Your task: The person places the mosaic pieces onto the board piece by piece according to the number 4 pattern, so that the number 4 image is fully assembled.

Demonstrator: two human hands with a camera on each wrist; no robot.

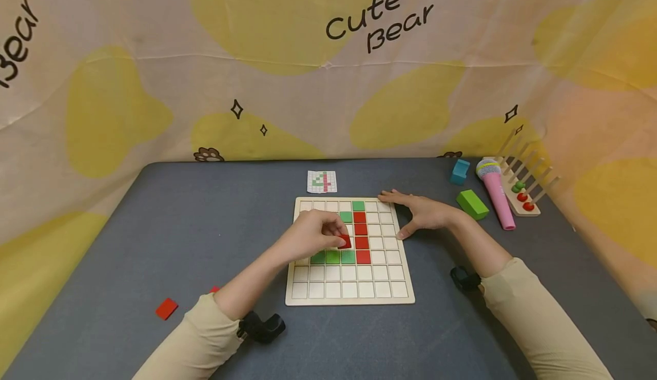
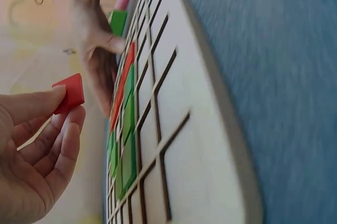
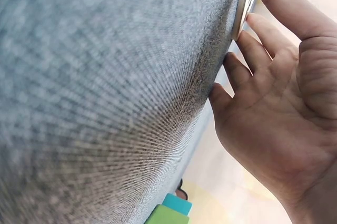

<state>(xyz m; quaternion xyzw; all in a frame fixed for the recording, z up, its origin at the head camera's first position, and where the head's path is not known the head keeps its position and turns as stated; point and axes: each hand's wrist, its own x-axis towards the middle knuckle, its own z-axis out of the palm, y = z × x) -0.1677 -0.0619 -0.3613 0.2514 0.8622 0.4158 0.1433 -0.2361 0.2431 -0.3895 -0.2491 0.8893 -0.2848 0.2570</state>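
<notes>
Fingers [image 2: 63, 124] of left hand [image 1: 313, 234] pinching red tile [image 2: 69, 93] just above grid board [image 1: 308, 297], beside red and green tiles already seated. Right hand [image 1: 426, 211] flat, fingers straight, steadying board's right edge on tabletop [image 1: 179, 226]. Tile likely light, rigid, smooth; best held by edges. Target cell hidden under left hand.

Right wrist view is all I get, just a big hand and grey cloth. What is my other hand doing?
Observer: Your left hand pinches a red tile over a wooden grid board.
Operator: Are tiles on the board already?
Observer: Yes, a red column with a green row joining its lower end.
Operator: Any spare ones?
Observer: A loose red tile lies on the table, left of the board.
</notes>
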